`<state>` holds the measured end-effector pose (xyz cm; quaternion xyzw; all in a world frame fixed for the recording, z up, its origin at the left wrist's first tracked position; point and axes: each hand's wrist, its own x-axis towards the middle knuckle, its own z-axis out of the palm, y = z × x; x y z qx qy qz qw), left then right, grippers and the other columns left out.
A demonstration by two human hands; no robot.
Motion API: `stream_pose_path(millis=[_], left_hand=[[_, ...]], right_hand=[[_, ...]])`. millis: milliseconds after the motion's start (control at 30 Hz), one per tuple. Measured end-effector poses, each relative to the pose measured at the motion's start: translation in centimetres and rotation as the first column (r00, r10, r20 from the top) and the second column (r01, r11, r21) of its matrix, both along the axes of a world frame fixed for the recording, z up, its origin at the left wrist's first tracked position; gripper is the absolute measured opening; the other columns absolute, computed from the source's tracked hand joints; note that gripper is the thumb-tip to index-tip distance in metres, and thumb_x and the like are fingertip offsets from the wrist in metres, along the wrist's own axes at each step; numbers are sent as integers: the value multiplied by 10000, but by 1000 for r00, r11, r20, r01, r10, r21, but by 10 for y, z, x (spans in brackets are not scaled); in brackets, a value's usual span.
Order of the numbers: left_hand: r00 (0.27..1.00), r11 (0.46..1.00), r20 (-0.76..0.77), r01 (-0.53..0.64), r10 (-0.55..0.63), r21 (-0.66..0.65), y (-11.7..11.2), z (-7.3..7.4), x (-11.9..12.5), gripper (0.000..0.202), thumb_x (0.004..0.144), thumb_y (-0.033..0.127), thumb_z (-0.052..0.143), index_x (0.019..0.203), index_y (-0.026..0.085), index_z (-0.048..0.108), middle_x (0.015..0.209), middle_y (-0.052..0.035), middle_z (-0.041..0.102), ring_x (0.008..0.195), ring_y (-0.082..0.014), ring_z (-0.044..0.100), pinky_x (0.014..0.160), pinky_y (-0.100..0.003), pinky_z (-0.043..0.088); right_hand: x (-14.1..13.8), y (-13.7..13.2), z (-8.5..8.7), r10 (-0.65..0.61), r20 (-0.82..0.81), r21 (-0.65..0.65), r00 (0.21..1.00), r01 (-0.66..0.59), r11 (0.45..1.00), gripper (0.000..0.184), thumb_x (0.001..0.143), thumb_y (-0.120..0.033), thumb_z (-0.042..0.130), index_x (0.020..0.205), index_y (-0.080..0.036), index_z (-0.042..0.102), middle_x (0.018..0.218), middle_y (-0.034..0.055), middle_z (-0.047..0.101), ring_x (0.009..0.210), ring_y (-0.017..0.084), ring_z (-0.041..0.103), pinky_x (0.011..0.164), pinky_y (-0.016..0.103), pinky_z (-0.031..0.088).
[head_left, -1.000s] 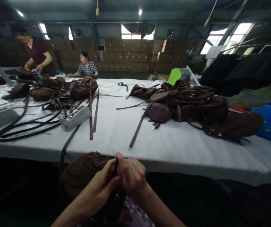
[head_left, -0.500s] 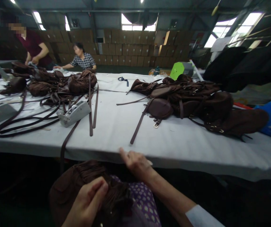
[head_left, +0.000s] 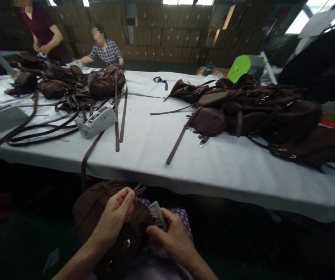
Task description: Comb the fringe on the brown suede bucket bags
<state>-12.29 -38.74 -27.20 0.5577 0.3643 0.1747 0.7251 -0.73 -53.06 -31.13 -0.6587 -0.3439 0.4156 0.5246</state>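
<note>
A dark brown bag (head_left: 94,210) with gathered fabric and metal rings rests on my lap, against purple dotted cloth (head_left: 185,219). My left hand (head_left: 117,210) is above the bag, thumb and fingertips pinched together; what they hold, if anything, is too small to make out. In my right hand (head_left: 174,235) is a small pale grey tool (head_left: 157,213), held between thumb and fingers beside the bag's gathered part. The tool has a slim frame with thin lines inside; its exact kind is unclear.
On the white-covered table (head_left: 144,144) lie brown bags at left (head_left: 106,81) and right (head_left: 290,116), with loose straps. Grey tape dispensers (head_left: 97,122) stand at left. Two people (head_left: 107,48) work across the table. Stacked cartons (head_left: 170,37) line the back.
My right hand has come down from the table edge to the bag, and the grey tool now shows in it. My left hand stays pinched over the bag. The view has tilted down.
</note>
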Motion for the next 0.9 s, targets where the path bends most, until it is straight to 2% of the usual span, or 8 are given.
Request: stream_pose_path(millis=[133, 267, 367, 433, 600, 667, 767, 900], left_hand=[[994, 943, -92, 87, -60, 321, 14, 13, 3, 268, 850, 416, 578, 948, 170, 619, 850, -31, 617, 772, -137, 571, 686, -219, 453], [945, 834, -106, -217, 311, 508, 47, -3, -39, 499, 760, 370, 688, 1210, 219, 532, 1216, -75, 562, 1125, -224, 535, 973, -325, 414], [778, 788, -212, -501, 591, 357, 56, -31, -91, 616, 703, 363, 753, 1226, 209, 466, 1108, -67, 596, 1023, -220, 596, 927, -364, 464], [708, 773, -345, -628, 616, 93, 46, -44, -116, 593, 715, 322, 756, 1216, 190, 468, 1042, -66, 633, 957, -209, 633, 874, -362, 501], [886, 562, -344, -464, 311, -685, -2, -46, -110, 391, 764, 274, 709, 1090, 86, 600, 920, -135, 719, 882, -283, 692, 771, -387, 571], [904, 516, -342, -428, 258, -742, -11, -42, -95, 329, 759, 261, 713, 1003, 55, 634, 878, -155, 729, 814, -292, 706, 735, -385, 585], [897, 601, -371, -438, 242, -668, -11, -40, -86, 259, 734, 214, 733, 924, 58, 651, 806, -156, 732, 672, -272, 709, 641, -362, 596], [865, 697, -334, -500, 375, -514, -8, -44, -96, 411, 709, 118, 730, 1102, 132, 609, 866, -108, 741, 694, -270, 712, 635, -401, 603]], right_hand=[[-22, -2, -12, -12, 298, 32, 955, 3, 999, 74, 783, -208, 606, 718, -179, 629, 641, -19, 620, 576, 112, 561, 503, 187, 394], [-38, -14, -29, 8, 451, 187, 892, -103, 977, 80, 816, -238, 580, 774, -196, 634, 665, -16, 641, 568, 111, 582, 549, 196, 433], [-40, -18, -31, -34, 467, 189, 883, -63, 980, 114, 860, -269, 546, 846, -201, 637, 696, -5, 658, 597, 125, 608, 580, 212, 464], [-39, -18, -29, -32, 475, 163, 879, -53, 985, 124, 878, -265, 530, 839, -199, 628, 713, 2, 667, 619, 131, 620, 586, 218, 472], [-46, -9, -32, 26, 561, 208, 828, -171, 963, 164, 912, -272, 488, 920, -185, 627, 749, 23, 682, 654, 140, 641, 591, 225, 486], [-51, -8, -33, 54, 594, 214, 802, -222, 951, 178, 921, -271, 467, 917, -184, 622, 751, 28, 683, 662, 145, 645, 596, 228, 493], [-52, -13, -30, 117, 563, 202, 818, -273, 940, 172, 913, -266, 463, 974, -185, 603, 817, 34, 689, 710, 149, 653, 639, 235, 511], [-33, -27, -27, -25, 452, 71, 891, -8, 997, 252, 959, -209, 327, 1048, -192, 562, 816, 24, 680, 686, 130, 654, 647, 232, 522]])
